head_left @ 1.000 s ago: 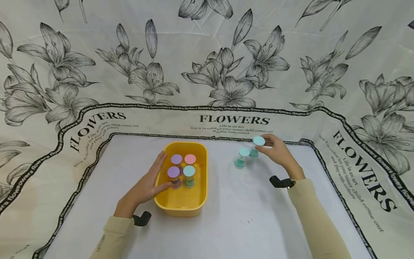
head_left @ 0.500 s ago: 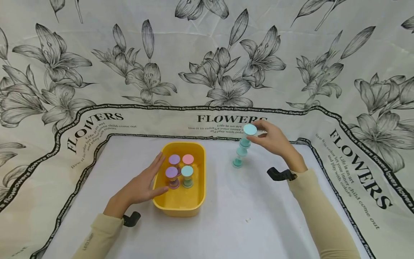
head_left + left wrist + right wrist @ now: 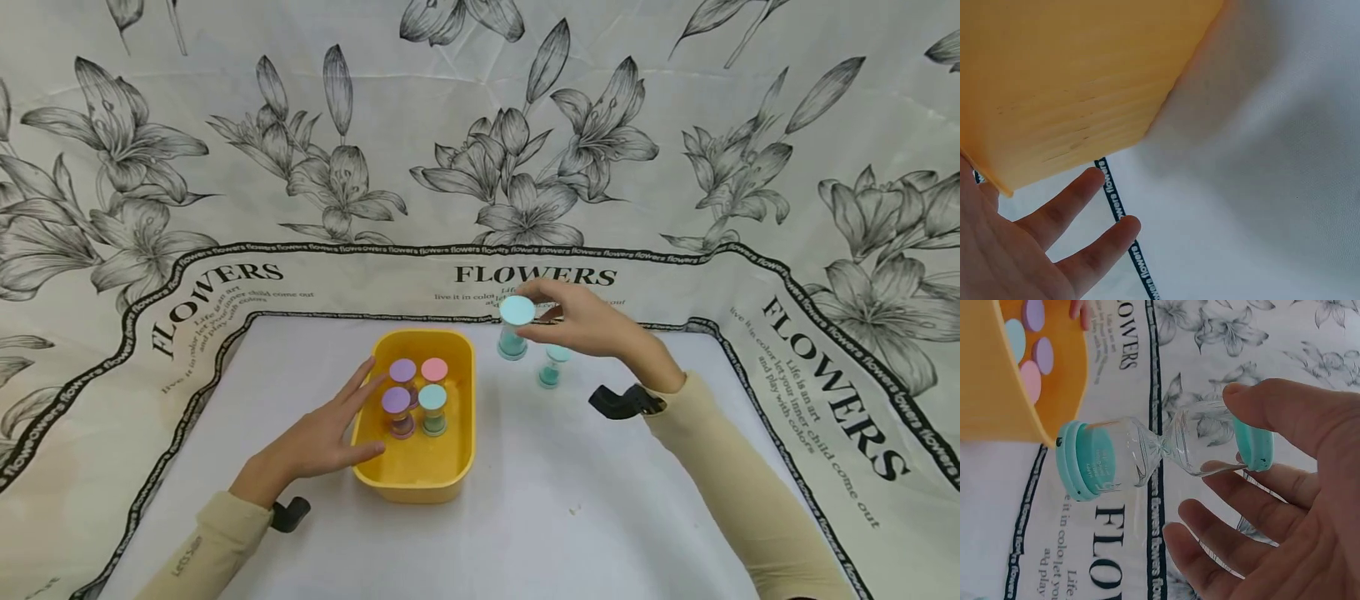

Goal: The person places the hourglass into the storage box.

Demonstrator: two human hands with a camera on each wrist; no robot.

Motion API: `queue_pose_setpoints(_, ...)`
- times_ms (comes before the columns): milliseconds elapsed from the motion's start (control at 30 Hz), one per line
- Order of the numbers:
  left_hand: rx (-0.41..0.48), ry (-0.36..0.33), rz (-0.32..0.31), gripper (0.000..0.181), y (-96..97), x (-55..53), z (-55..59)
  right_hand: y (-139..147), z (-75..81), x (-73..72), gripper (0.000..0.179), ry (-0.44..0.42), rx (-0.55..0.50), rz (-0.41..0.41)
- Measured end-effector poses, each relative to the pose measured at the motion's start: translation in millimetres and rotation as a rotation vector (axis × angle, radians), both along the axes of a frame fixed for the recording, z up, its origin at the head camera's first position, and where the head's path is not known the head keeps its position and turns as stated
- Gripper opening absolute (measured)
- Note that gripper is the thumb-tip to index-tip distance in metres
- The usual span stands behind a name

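Note:
A teal-capped sand timer is pinched near its top cap between the thumb and fingers of my right hand. In the head view it is upright, raised to the right of the yellow bin. Under that hand a second teal sand timer stands on the table, partly covered by the hand. My left hand lies with spread fingers at the bin's left rim. Inside the bin stand two purple sand timers, a pink one and a light-blue-topped one.
The white table meets a flower-printed cloth backdrop behind and at both sides. A black wrist camera mount sticks out from the right wrist, another from the left.
My right hand has lifted the teal sand timer from the table and carried it left, past the standing one towards the bin. The left hand has shifted slightly left.

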State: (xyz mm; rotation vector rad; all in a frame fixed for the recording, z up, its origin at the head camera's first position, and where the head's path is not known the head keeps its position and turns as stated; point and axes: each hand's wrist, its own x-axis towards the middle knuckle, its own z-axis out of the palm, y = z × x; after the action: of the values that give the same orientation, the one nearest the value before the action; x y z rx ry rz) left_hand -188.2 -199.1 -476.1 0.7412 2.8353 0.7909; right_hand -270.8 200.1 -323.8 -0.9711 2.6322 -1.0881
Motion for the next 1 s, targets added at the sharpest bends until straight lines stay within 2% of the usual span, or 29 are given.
queue_pose_setpoints(200, 0.03, -0.038, -0.011, 0.095, -0.1, -2.4, -3.0, -33, 9.9, 8.8, 0.046, -0.021, 0.037, 0.175)
queue_pose_setpoints(433, 0.046, -0.074, -0.014, 0.096, 0.1, -3.3, -4.4, -66, 9.6, 14.4, 0.048, -0.087, 0.114, 0.311)
queue_pose_setpoints(733, 0.045, -0.104, -0.016, 0.099, -0.7, -2.0, -4.1, -111, -10.5, 18.6, 0.042, -0.154, 0.24, 0.473)
queue_pose_setpoints(1000, 0.052, -0.14, -0.026, 0.102, 0.0, -3.2, -0.8, -142, -38.9, 18.1, 0.043, -0.199, 0.319, 0.529)
